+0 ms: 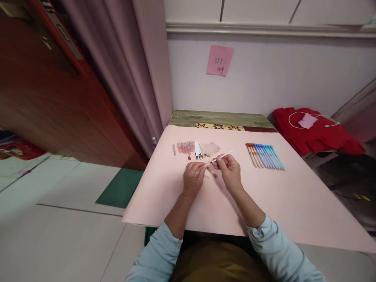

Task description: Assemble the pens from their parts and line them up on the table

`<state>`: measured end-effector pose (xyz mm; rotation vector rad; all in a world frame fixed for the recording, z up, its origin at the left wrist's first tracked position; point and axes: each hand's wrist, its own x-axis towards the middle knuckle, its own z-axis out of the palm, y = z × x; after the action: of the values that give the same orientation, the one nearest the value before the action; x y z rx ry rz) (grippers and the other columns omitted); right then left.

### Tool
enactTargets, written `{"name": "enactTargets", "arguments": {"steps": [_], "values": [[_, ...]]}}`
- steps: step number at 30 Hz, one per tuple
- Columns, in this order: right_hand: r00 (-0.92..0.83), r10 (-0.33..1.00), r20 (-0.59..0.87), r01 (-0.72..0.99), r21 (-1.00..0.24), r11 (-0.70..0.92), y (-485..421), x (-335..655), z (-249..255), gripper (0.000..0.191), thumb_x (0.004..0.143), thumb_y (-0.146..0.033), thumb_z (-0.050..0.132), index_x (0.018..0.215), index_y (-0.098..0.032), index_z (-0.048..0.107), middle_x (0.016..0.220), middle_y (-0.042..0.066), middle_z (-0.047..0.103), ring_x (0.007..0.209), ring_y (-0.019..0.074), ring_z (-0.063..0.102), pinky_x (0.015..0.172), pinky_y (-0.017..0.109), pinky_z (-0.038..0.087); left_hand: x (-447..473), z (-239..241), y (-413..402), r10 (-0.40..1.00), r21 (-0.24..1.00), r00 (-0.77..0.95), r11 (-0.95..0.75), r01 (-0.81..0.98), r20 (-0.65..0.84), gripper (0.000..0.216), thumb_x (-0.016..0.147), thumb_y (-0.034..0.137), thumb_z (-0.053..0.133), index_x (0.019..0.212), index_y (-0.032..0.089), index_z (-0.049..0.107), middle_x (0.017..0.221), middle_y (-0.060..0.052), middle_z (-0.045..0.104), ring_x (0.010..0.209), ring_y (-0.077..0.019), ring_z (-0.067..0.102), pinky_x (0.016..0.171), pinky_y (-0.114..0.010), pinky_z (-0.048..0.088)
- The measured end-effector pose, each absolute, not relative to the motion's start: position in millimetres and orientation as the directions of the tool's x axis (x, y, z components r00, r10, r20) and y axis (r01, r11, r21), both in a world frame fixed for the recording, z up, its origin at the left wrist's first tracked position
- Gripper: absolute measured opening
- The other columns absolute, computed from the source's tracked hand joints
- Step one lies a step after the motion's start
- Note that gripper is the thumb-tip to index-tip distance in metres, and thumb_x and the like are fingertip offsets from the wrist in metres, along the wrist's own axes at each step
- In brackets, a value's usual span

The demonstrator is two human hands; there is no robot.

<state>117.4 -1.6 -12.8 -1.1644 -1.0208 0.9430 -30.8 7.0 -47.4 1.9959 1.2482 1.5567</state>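
**A white refill (226,154) held tip-first toward a pale pen part (206,164)**

At the centre of the frame, the right hand (230,172) pinches the refill between thumb and fingers, its dark end aimed lower left, probably to line it up with the pale part. The left hand (194,179) grips that part by the fingertips, seemingly to steady it; its exact shape is partly hidden. An orange-brown pen barrel (212,172) lies just below the fingers, within easy reach.

Left of centre, pinkish barrels (185,147), white refills (199,150) and translucent pen parts (212,148) lie side by side, apparently grouped by kind. At centre right, brown-topped pens (254,156) and blue pens (268,156) form a neat row on the pink table cover (158,199), presumably kept apart from the loose parts.
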Motion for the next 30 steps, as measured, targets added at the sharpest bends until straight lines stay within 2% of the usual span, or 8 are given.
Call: {"name": "enactTargets", "arguments": {"steps": [4, 6, 9, 12, 16, 21, 26, 30], "values": [[0.121, 0.987, 0.106, 0.09, -0.991, 0.095, -3.7, 115.7, -13.4, 0.038, 0.076, -0.055, 0.068, 0.087, -0.019, 0.06, 0.069, 0.0, 0.063, 0.057, 0.0126, 0.057, 0.052, 0.024, 0.047, -30.4, -45.3, 5.7, 0.813, 0.744, 0.0, -0.534, 0.401, 0.583, 0.01, 0.086, 0.026, 0.062, 0.091, 0.022, 0.069, 0.089, -0.006, 0.07, 0.089, -0.0215, 0.062, 0.084, -0.037, 0.049], [0.098, 0.992, 0.083, 0.076, -0.994, 0.076, -4.2, 116.2, -11.7, 0.043, 0.073, -0.054, 0.071, 0.095, -0.018, 0.062, 0.074, 0.001, 0.064, 0.055, 0.0115, 0.054, 0.049, 0.023, 0.045, -29.7, -44.5, 5.4, 0.845, 0.801, -0.047, -0.486, 0.35, 0.533, 0.012, 0.085, 0.029, 0.063, 0.092, 0.022, 0.069, 0.09, -0.006, 0.07, 0.089, -0.0206, 0.063, 0.084, -0.035, 0.05], [0.171, 0.983, 0.063, 0.015, -0.998, 0.062, -5.1, 118.1, -8.6, 0.051, 0.072, -0.051, 0.072, 0.11, -0.019, 0.06, 0.084, 0.002, 0.066, 0.059, 0.0121, 0.057, 0.051, 0.023, 0.046, -28.5, -44.3, 4.9, 0.911, 0.913, -0.127, -0.367, 0.179, 0.392, 0.017, 0.085, 0.034, 0.063, 0.095, 0.021, 0.067, 0.092, -0.006, 0.071, 0.086, -0.0188, 0.065, 0.081, -0.032, 0.05], [0.148, 0.988, 0.04, 0.099, -0.995, 0.025, -6.8, 119.0, -9.9, 0.044, 0.073, -0.05, 0.07, 0.102, -0.017, 0.064, 0.082, 0.003, 0.067, 0.06, 0.0124, 0.057, 0.054, 0.024, 0.046, -28.1, -44.9, 3.5, 0.957, 0.966, -0.135, -0.257, 0.002, 0.255, 0.021, 0.086, 0.037, 0.061, 0.097, 0.02, 0.059, 0.089, -0.006, 0.073, 0.083, -0.0187, 0.068, 0.078, -0.031, 0.051], [0.015, 0.998, 0.068, 0.284, -0.957, 0.061, -10.9, 113.9, -15.6, 0.036, 0.074, -0.046, 0.071, 0.096, -0.017, 0.067, 0.081, 0.003, 0.068, 0.059, 0.0118, 0.055, 0.056, 0.024, 0.045, -28.6, -46.1, 1.8, 0.973, 0.969, -0.04, -0.231, -0.092, 0.229, 0.02, 0.088, 0.037, 0.059, 0.097, 0.02, 0.053, 0.094, -0.007, 0.073, 0.084, -0.019, 0.069, 0.081, -0.034, 0.052], [0.037, 0.985, 0.166, 0.511, -0.851, 0.124, -16.2, 104.0, -12.8, 0.028, 0.08, -0.048, 0.066, 0.089, -0.021, 0.065, 0.075, 0.0, 0.069, 0.058, 0.0126, 0.056, 0.057, 0.023, 0.041, -27.2, -45.4, 4.5, 0.972, 0.961, -0.025, -0.235, -0.146, 0.234, 0.017, 0.082, 0.035, 0.064, 0.088, 0.019, 0.059, 0.113, -0.009, 0.067, 0.094, -0.0197, 0.066, 0.085, -0.034, 0.052], [0.017, 0.977, 0.213, 0.64, -0.753, 0.153, -19.6, 114.4, -10.9, 0.023, 0.086, -0.045, 0.059, 0.084, -0.023, 0.065, 0.072, -0.001, 0.068, 0.055, 0.0124, 0.056, 0.056, 0.023, 0.038, -24.5, -41.0, 4.7, 0.978, 0.956, 0.033, -0.192, -0.221, 0.204, 0.022, 0.079, 0.036, 0.068, 0.089, 0.018, 0.064, 0.108, -0.009, 0.067, 0.093, -0.0204, 0.065, 0.085, -0.035, 0.052], [0.119, 0.973, 0.197, 0.793, -0.609, 0.026, -22.2, 151.2, -13.3, 0.022, 0.086, -0.044, 0.058, 0.085, -0.024, 0.067, 0.08, 0.0, 0.071, 0.064, 0.0148, 0.06, 0.059, 0.025, 0.037, -27.3, -46.2, 9.0, 0.977, 0.974, -0.188, -0.134, -0.181, 0.1, 0.024, 0.081, 0.038, 0.065, 0.092, 0.017, 0.065, 0.094, -0.007, 0.069, 0.082, -0.0159, 0.064, 0.079, -0.031, 0.051]]}}
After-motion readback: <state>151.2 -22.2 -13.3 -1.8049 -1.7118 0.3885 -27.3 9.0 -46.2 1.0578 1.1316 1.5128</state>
